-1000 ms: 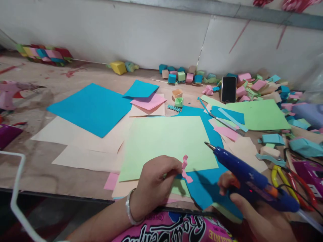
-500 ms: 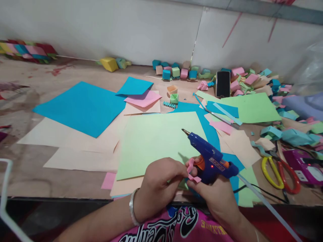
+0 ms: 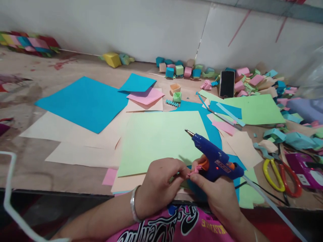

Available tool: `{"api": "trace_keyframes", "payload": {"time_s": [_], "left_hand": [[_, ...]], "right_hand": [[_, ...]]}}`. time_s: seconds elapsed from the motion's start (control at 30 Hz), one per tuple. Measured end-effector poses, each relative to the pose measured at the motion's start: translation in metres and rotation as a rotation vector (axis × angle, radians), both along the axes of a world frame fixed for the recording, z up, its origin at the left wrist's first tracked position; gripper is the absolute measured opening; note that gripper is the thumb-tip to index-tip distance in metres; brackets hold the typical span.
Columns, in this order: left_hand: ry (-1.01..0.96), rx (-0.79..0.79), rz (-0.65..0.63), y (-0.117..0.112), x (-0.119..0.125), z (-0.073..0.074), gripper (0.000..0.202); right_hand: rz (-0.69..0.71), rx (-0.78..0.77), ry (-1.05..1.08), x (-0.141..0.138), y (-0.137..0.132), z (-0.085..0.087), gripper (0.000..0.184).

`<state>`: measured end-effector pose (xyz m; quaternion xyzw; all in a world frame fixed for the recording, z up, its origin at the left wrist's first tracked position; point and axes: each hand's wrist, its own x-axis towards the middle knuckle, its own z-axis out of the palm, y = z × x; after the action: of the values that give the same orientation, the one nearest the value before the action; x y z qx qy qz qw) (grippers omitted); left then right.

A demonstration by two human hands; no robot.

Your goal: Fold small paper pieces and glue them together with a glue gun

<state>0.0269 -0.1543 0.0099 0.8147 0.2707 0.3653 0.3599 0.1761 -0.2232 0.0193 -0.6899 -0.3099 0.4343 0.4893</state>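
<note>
My right hand [image 3: 219,191] is closed around a blue glue gun [image 3: 214,156] with an orange trigger, its metal nozzle pointing up and left over a pale green sheet [image 3: 161,141]. A small red light glows on the gun's side. Between the fingertips of both hands is a small folded pink paper strip [image 3: 196,171]. My left hand [image 3: 164,181], with a silver bangle at the wrist, pinches the strip's left end, while the right thumb and a fingertip press on it from the other side. Fingers partly hide the strip.
Blue sheets [image 3: 83,102] and cream sheets [image 3: 63,131] lie left. Scissors with yellow and red handles [image 3: 284,176] rest right, near a purple socket block [image 3: 306,171]. A phone [image 3: 227,84] leans among pink, green and blue paper pieces. Small paper cubes [image 3: 179,70] line the wall.
The pink strip, which stood open in loose zigzag folds, is now pressed together between the fingertips. The view has shifted slightly; the glue gun stays in my right hand.
</note>
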Motion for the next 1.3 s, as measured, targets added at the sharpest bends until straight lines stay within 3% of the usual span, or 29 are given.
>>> {"api": "trace_keyframes", "payload": {"time_s": [0.2, 0.37, 0.47, 0.67, 0.9, 1.03, 1.3], "left_hand": [[-0.021, -0.038, -0.053, -0.001, 0.0, 0.001, 0.017], [0.006, -0.256, -0.067, 0.0, 0.001, 0.002, 0.016], [0.015, -0.331, -0.091, 0.002, 0.002, 0.002, 0.026], [-0.008, -0.241, 0.016, 0.006, 0.001, 0.003, 0.004], [0.01, -0.382, 0.086, 0.01, 0.001, 0.006, 0.011], [0.04, -0.291, 0.021, 0.009, 0.0, 0.003, 0.01], [0.07, -0.027, -0.054, 0.008, -0.003, -0.001, 0.009]], "right_hand": [[-0.004, -0.046, -0.083, -0.001, 0.0, 0.006, 0.022], [0.069, -0.013, -0.181, 0.002, 0.001, 0.0, 0.015], [0.063, -0.089, -0.152, 0.003, 0.002, -0.002, 0.021], [0.089, -0.122, -0.043, 0.005, 0.0, 0.003, 0.03], [0.088, -0.019, -0.24, 0.016, -0.002, 0.0, 0.024], [0.073, -0.025, -0.249, 0.016, -0.002, 0.001, 0.022], [0.153, -0.057, 0.043, 0.016, 0.004, 0.001, 0.019]]}}
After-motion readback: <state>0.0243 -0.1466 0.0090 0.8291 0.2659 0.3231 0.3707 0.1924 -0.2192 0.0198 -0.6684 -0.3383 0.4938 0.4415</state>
